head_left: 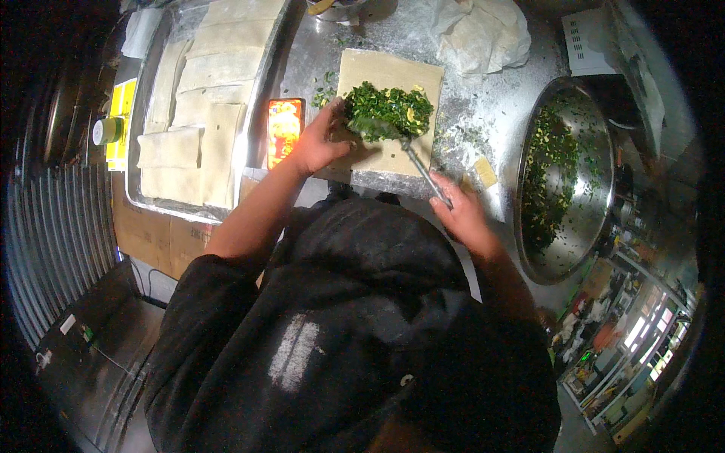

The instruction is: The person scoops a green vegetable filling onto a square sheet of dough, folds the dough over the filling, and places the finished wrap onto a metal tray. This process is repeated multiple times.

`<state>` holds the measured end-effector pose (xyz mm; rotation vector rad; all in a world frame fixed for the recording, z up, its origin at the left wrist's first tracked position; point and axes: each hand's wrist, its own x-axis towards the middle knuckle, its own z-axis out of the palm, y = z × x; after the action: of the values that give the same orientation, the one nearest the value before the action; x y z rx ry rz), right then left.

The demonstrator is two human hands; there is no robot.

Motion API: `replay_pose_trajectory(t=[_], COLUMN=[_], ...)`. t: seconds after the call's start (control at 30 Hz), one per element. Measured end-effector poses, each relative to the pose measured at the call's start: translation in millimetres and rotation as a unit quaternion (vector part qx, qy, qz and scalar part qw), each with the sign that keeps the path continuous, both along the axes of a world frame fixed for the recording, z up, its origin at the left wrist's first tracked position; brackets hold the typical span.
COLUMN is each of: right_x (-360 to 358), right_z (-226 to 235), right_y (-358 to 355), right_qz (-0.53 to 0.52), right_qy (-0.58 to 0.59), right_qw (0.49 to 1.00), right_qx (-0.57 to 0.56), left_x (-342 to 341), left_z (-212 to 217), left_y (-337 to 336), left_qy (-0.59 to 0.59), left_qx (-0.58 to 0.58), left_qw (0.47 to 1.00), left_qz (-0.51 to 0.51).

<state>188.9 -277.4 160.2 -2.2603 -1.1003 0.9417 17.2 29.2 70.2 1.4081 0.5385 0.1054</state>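
A square sheet of pale dough (359, 68) lies on the floured metal table, with a heap of chopped greens and yellow bits (393, 106) spread across its middle. My right hand (462, 215) grips the metal handle of a spoon (421, 167). The spoon's head rests against the near side of the greens, partly coated by them. At the left edge of the heap is my left hand (325, 143), thumb and fingers apart, fingertips beside the greens. It holds nothing that I can see.
Left of the dough lies a phone with a lit screen (284, 134). Beyond it stands a tray (243, 162) of overlapping dough sheets. A big steel bowl (600, 204) of greens stands at right. Crumpled white plastic (483, 38) and a small yellowish piece (485, 172) lie on the table.
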Motion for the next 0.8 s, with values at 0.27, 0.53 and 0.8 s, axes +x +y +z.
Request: replay_pose_trajectory(t=[0.27,0.53,0.8], right_x=[2,2,19], right_z=[-17,3,-3], right_y=[10,-33,22], right_qz=[0.053,-0.029,-0.096], right_qy=[-0.028,-0.006,-0.094], right_qw=[0.998,0.997,0.989], right_qx=[-0.035,0.064,0.060], left_x=[-9,-3,4], left_z=[0,-17,-13], left_y=[-10,-18,-35], left_qy=[-0.042,0.026,0.049], left_qx=[-0.001,0.172,0.358], left_qw=[0.999,0.984,0.926], left_qz=[-0.013,0.030,-0.111])
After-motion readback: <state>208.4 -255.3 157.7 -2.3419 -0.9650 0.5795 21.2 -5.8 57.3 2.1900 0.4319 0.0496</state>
